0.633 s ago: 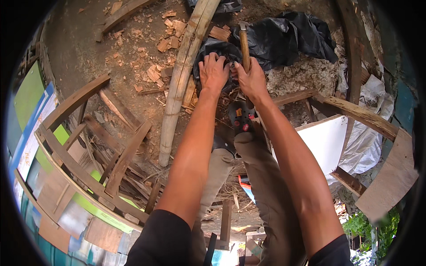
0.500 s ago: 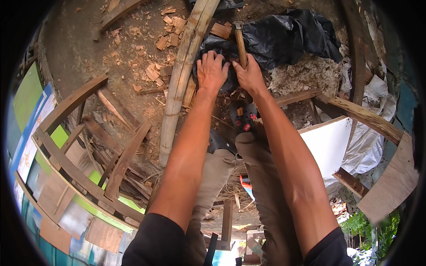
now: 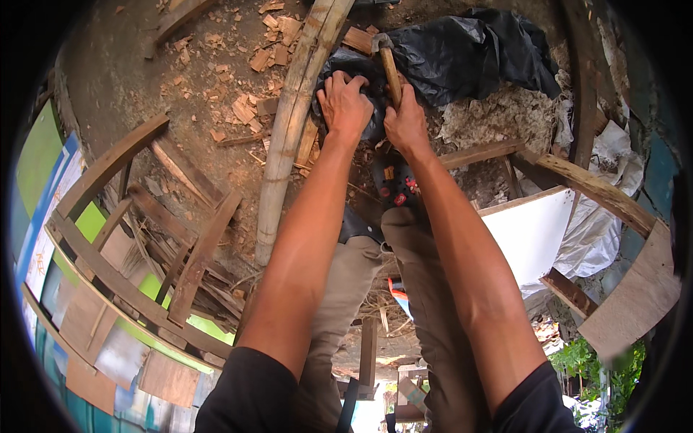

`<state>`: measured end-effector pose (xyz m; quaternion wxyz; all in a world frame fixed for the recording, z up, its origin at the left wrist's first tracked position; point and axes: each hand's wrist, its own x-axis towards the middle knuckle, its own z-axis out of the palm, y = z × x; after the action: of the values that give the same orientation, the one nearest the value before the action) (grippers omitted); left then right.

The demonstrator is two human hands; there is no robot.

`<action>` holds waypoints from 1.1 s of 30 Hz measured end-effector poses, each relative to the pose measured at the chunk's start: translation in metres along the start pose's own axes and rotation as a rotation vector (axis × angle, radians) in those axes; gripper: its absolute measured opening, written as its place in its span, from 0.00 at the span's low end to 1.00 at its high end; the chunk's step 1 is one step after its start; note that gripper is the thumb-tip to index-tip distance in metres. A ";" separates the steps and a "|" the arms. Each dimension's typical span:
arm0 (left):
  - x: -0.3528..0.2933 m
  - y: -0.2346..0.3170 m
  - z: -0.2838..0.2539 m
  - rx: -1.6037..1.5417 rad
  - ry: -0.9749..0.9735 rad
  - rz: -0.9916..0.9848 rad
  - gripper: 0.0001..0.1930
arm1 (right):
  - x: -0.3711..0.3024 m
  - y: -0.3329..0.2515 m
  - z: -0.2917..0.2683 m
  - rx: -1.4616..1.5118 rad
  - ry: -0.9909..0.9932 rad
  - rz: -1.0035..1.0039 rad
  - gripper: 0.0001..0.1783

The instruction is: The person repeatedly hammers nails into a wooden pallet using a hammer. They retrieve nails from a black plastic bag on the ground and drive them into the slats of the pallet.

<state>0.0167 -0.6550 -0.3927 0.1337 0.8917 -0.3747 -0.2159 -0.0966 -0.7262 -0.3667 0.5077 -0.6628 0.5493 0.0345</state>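
My right hand [image 3: 406, 126] is closed around the wooden handle of a hammer [image 3: 391, 74], whose grey metal head points away from me over black plastic. Left of it, my left hand [image 3: 346, 107] bends its fingers into a bunched part of the black plastic sheet [image 3: 462, 54]; its fingertips are partly hidden in the folds. A long pale bamboo pole [image 3: 290, 133] lies just left of that hand. My dark clog [image 3: 393, 180] with red charms is below the two hands.
Wood chips [image 3: 245, 108] litter the dirt floor at the left. A broken wooden frame [image 3: 206, 256] stands at lower left. On the right are a white board [image 3: 530, 234], wooden slats [image 3: 595, 191] and a white plastic sack [image 3: 606, 166]. Another timber [image 3: 580, 94] runs along the far right.
My left hand has shifted slightly, its fingers now bent deeper into the plastic and its thumb drawn in. The hammer's head has tilted a little to the left and my right hand has lowered slightly.
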 end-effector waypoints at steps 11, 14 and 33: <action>0.009 0.012 0.004 -0.001 -0.066 -0.060 0.21 | 0.007 0.011 0.003 0.205 0.174 -0.059 0.17; 0.012 0.011 0.002 0.008 -0.105 -0.049 0.24 | 0.017 0.017 0.000 0.267 0.156 -0.063 0.18; 0.018 0.020 0.012 -0.090 0.029 -0.135 0.15 | 0.015 0.012 -0.003 0.250 0.189 -0.110 0.16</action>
<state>0.0100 -0.6825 -0.4007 0.1642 0.9110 -0.3018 -0.2281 -0.1014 -0.7370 -0.3818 0.5332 -0.6239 0.5577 -0.1244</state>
